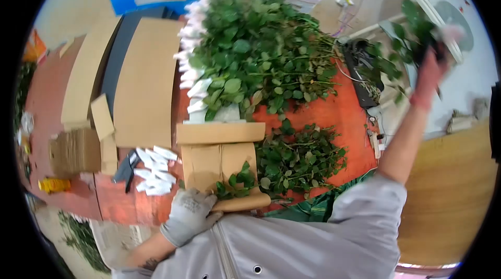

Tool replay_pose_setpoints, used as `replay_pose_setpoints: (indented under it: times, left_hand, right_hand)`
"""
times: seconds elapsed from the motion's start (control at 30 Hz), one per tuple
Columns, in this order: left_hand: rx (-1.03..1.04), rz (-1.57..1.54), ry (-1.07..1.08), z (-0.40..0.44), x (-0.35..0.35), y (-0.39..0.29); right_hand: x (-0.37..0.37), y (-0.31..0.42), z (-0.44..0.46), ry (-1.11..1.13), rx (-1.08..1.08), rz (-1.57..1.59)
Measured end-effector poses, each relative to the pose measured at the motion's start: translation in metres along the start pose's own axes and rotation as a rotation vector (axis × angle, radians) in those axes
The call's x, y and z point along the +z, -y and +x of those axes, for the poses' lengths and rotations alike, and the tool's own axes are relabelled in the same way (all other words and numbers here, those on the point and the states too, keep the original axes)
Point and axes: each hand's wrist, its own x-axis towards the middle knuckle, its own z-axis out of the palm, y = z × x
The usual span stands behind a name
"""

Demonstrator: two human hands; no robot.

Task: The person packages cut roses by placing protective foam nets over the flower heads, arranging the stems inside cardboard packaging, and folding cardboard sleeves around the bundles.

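Observation:
My left hand (pixel 190 216), in a grey-white glove, rests at the lower left corner of a brown cardboard sheet (pixel 201 161) at the table's front edge; its fingers lie spread and loosely curved. Beside them on the sheet is a small leafy stem (pixel 240 181). My right hand (pixel 434 62), in a pinkish glove, reaches far to the upper right and is blurred by motion. It is at a leafy rose stem (pixel 412 31) with a pale pink bloom (pixel 451 34); the fingers are closed round it.
A large pile of leafy stems (pixel 261 44) with white-wrapped heads covers the table's back middle; a smaller pile (pixel 300 161) lies right of the sheet. To the left are white sleeves (pixel 155 169), cardboard panels (pixel 146 81), a cardboard stack (pixel 75 151) and a yellow bottle (pixel 54 185).

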Motion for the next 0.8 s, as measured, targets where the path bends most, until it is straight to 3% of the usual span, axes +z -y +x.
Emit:
replay_pose_setpoints:
  times: [0.03,0.13,0.17,0.23,0.3,0.33,0.37,0.4,0.47,0.6,0.67,0.8]
  left_hand:
    - [0.017,0.044,-0.032,0.001,0.001,-0.001]
    - [0.03,0.035,-0.144,-0.01,0.009,0.001]
    - [0.019,0.019,-0.093,-0.011,0.005,0.001]
    - [-0.002,0.021,-0.05,-0.009,0.004,0.004]
    - [0.061,0.045,-0.087,-0.01,0.01,0.006]
    - [0.061,0.037,-0.088,-0.011,0.009,0.007]
    - [0.067,0.031,-0.059,-0.011,0.008,0.008]
    - [0.068,0.028,-0.033,-0.01,0.01,0.008]
    - [0.055,0.047,-0.046,-0.011,0.012,0.011]
    - [0.051,0.053,-0.084,-0.015,0.015,0.011]
    - [0.06,-0.005,-0.108,-0.015,0.016,0.013]
    - [0.07,-0.094,-0.095,-0.015,0.012,0.026]
  right_hand:
    - [-0.025,0.054,-0.015,0.089,0.292,0.27]
    - [-0.044,0.172,-0.095,0.296,0.179,0.295]
    - [-0.043,0.184,-0.122,0.594,-0.143,0.219]
    - [-0.016,0.223,-0.177,0.949,-0.627,0.249]
    - [-0.004,0.253,-0.241,1.268,-0.692,-0.004]
    - [0.008,0.249,-0.282,1.297,-0.753,-0.05]
    - [0.02,0.267,-0.296,1.572,-0.749,-0.22]
    - [0.027,0.267,-0.318,1.646,-0.706,-0.125]
    - [0.032,0.26,-0.357,1.62,-0.775,-0.037]
    - [0.03,0.262,-0.363,1.671,-0.673,0.131]
    - [0.026,0.26,-0.363,1.406,-0.696,0.252]
    - [0.024,0.262,-0.361,1.533,-0.662,0.185]
